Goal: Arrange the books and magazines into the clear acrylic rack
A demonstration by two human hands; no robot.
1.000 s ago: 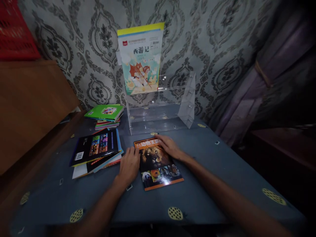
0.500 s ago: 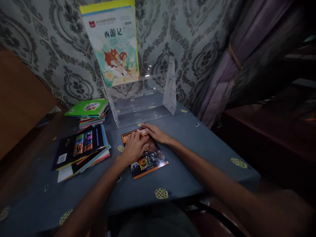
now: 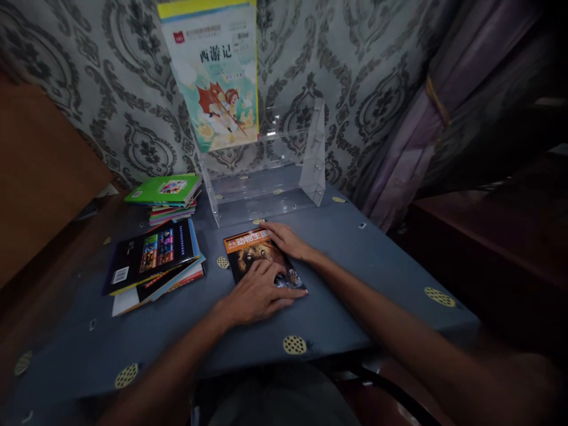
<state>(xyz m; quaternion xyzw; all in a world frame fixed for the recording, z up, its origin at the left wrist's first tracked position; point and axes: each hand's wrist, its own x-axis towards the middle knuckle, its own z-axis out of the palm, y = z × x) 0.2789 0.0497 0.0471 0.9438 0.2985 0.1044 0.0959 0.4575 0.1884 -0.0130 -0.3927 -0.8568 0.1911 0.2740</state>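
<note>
A book with an orange title band and a lion's face on its dark cover (image 3: 251,253) lies flat on the table in front of me. My left hand (image 3: 261,290) rests across the lower part of the cover with its fingers spread, hiding much of the bottom. Along the book's upper right edge lies my right hand (image 3: 286,240), fingers stretched out and touching the cover's corner. Beyond the book stands a clear acrylic rack (image 3: 261,206). One book with a white and teal cover (image 3: 222,77) is propped upright at its back left.
To the left, a loose pile of books (image 3: 155,257) has a dark back cover on top. Behind it is a neater stack with a green book (image 3: 162,190) uppermost. A patterned wall (image 3: 350,65) backs the table (image 3: 373,272), and a tied purple curtain (image 3: 406,160) hangs at right.
My left hand has slid from the upper left of the cover down to its lower part, uncovering the title and lion. My right hand stays at the upper right edge. The view has shifted slightly.
</note>
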